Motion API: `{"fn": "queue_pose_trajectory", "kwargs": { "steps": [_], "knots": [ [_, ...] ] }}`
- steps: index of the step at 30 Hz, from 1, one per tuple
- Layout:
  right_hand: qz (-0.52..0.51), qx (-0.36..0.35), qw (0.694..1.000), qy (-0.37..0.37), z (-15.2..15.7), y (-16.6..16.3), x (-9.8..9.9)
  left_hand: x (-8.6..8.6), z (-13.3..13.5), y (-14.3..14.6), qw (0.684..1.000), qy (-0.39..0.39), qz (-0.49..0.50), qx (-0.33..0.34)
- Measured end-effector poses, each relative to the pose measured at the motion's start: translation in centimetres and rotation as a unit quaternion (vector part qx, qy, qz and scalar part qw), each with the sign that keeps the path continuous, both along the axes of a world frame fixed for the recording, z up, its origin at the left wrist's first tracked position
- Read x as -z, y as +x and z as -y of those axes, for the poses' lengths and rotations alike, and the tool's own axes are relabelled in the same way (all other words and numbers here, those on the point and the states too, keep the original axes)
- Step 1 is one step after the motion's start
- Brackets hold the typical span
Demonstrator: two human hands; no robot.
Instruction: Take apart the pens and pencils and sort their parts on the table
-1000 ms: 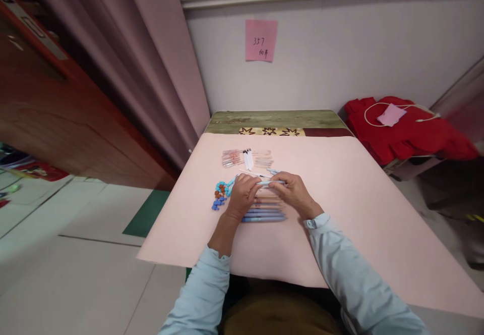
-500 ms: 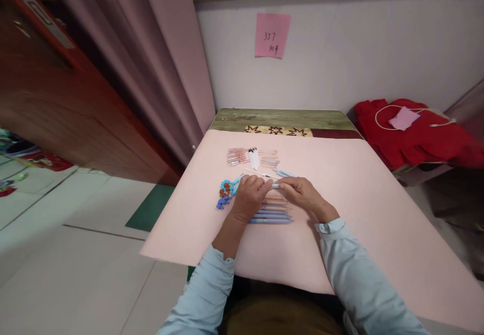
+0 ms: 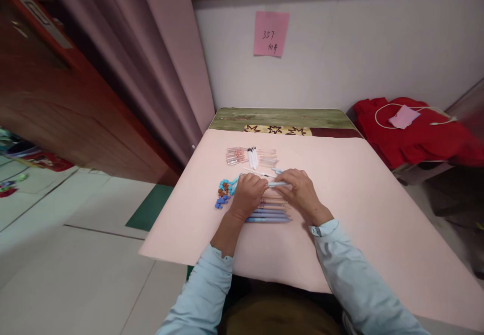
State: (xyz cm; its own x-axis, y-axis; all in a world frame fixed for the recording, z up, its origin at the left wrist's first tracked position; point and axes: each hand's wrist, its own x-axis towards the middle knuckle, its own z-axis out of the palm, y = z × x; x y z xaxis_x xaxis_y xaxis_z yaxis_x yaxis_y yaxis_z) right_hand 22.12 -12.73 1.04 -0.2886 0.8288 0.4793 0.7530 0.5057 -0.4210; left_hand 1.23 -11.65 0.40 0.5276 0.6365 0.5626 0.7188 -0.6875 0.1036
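Note:
My left hand (image 3: 247, 196) is closed on a light blue pen barrel (image 3: 278, 184), which points right above the row of pens. My right hand (image 3: 300, 191) is just to the right, thumb and fingers apart around the barrel's free end. Its index fingertip is by a light blue pen part (image 3: 278, 171) on the table. Below the hands lie several blue and wood-coloured pencil-shaped barrels (image 3: 270, 219), partly covered by my left hand. A thin white refill (image 3: 257, 172) with a dark tip lies just behind my fingers.
Small cyan, brown and blue pieces (image 3: 224, 191) cluster left of my left hand. Clear tubes (image 3: 235, 156), white refills with black tips (image 3: 252, 158) and more clear parts (image 3: 268, 157) lie farther back on the pink sheet (image 3: 378, 214). Red cloth (image 3: 412, 138) is at the right.
My right fingers have spread from their pinch on the barrel's end and shifted slightly back, so more of the barrel shows. My left hand keeps its hold.

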Motion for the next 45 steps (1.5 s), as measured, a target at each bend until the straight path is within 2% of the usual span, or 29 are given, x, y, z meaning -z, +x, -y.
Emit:
{"fn": "queue_pose_trajectory", "kwargs": {
  "steps": [6,14,21,29,35,40,45],
  "knots": [
    [0.025,-0.002,0.999,-0.047,0.0,-0.1,-0.1,-0.1,-0.2,-0.1,1.0,-0.016,0.021,-0.004],
    [-0.044,-0.003,0.998,-0.033,0.2,-0.2,-0.6,0.0,-0.2,-0.3,0.999,-0.035,0.031,-0.004],
    [0.016,0.005,0.994,-0.11,0.2,-0.1,-0.4,0.0,-0.2,-0.2,0.999,-0.045,0.027,0.008],
    [-0.047,0.016,0.998,-0.033,-0.1,0.3,-0.1,0.7,-0.6,-0.7,0.997,-0.042,0.063,0.005],
    [-0.019,0.053,0.998,-0.018,-0.5,0.8,0.5,1.2,-0.8,-0.7,0.996,-0.046,0.072,-0.012],
    [-0.002,0.061,0.998,-0.003,-0.9,1.8,1.0,1.7,-0.8,-0.9,0.989,-0.072,0.13,-0.009],
    [0.002,0.092,0.996,-0.003,-0.7,2.3,0.7,1.5,-0.5,-1.1,0.981,-0.094,0.167,-0.009]
  ]
}}
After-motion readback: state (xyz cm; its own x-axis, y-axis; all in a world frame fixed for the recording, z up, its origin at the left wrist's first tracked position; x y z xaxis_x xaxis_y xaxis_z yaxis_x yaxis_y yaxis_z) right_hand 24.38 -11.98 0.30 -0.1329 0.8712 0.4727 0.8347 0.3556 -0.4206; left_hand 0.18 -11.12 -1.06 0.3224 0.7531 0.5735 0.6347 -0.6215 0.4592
